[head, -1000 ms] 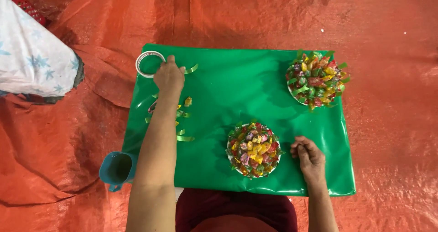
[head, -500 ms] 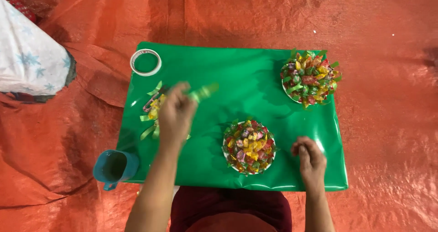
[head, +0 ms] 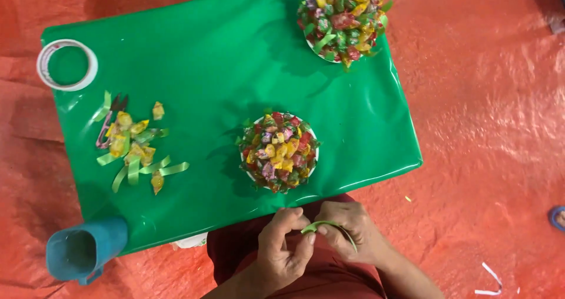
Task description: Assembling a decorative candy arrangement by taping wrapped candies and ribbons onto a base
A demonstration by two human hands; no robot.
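Observation:
My left hand (head: 286, 240) and my right hand (head: 352, 234) are together over my lap, just below the green sheet's (head: 223, 63) near edge. Both pinch a thin green ribbon strip (head: 327, 226) that curves between them. Just beyond the hands, a white plate heaped with wrapped candies (head: 278, 151) stands on the sheet. A second candy heap on a plate (head: 345, 16) sits at the far edge. Loose candies and green ribbon strips (head: 135, 149) lie at the left, with pink-handled scissors (head: 109, 122) among them.
A white tape roll (head: 66, 65) lies on the sheet's far left corner. A blue cup (head: 85, 250) lies on its side off the near left corner. Orange tarp (head: 488, 128) covers the floor all around, with small scraps at the lower right.
My left hand came back from the left pile with a green strip and met my right hand over my lap. The camera has moved closer and tilted.

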